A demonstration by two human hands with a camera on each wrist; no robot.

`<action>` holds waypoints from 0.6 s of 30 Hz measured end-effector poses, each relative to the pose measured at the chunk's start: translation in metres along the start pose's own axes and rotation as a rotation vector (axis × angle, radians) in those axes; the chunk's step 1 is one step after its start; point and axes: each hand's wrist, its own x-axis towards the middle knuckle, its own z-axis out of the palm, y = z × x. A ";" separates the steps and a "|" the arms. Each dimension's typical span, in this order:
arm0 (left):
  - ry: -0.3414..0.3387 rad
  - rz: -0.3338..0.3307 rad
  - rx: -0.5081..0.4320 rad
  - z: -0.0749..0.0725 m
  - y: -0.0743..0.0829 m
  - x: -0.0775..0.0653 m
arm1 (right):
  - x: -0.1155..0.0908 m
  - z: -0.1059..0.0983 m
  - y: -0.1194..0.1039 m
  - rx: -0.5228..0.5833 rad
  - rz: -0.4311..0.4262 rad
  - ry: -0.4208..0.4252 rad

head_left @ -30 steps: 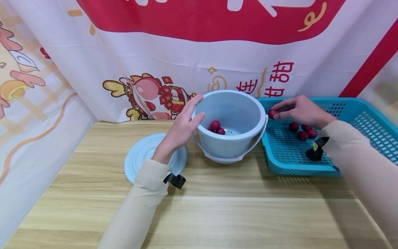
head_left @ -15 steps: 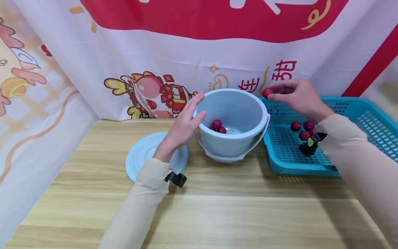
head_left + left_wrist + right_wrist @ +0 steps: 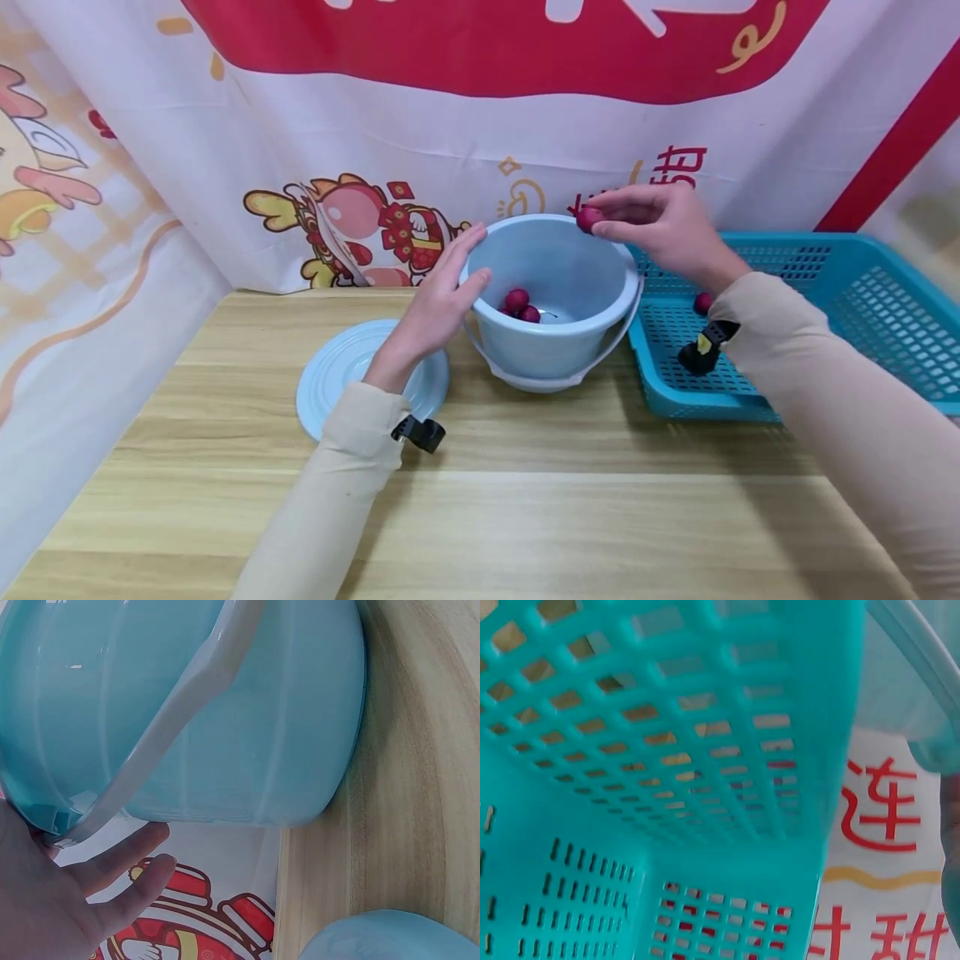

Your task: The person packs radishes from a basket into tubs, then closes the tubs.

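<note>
Between thumb and fingertips my right hand point(image 3: 671, 229) pinches a dark red round fruit point(image 3: 588, 219) at the back right rim of a light blue bucket point(image 3: 543, 354). A few similar red fruits point(image 3: 517, 300) lie at the bottom of the bucket, one with a thin stem showing. My left hand point(image 3: 438, 304) rests against the bucket's left rim, its fingers extended; in the left wrist view those fingers point(image 3: 124, 859) reach along the bucket's side below the handle point(image 3: 169, 724). One red fruit point(image 3: 702, 303) shows in the teal basket point(image 3: 667, 400), the others hidden behind my right wrist.
A round light blue lid point(image 3: 330, 375) lies on the wooden table point(image 3: 525, 517) left of the bucket, partly under my left forearm. Behind the table hangs a printed white and red cloth point(image 3: 420, 133). The basket stands close to the bucket's right side.
My right hand has lifted the red fruit out of the basket and carried it left to the bucket's rim. My left hand has stayed at the bucket.
</note>
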 end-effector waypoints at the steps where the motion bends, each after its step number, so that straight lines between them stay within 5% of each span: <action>1: 0.000 -0.001 0.001 0.000 0.000 -0.001 | 0.001 0.004 -0.001 0.005 -0.016 -0.009; 18: -0.002 0.008 0.002 -0.001 -0.003 0.001 | 0.006 0.036 -0.010 -0.100 -0.130 -0.171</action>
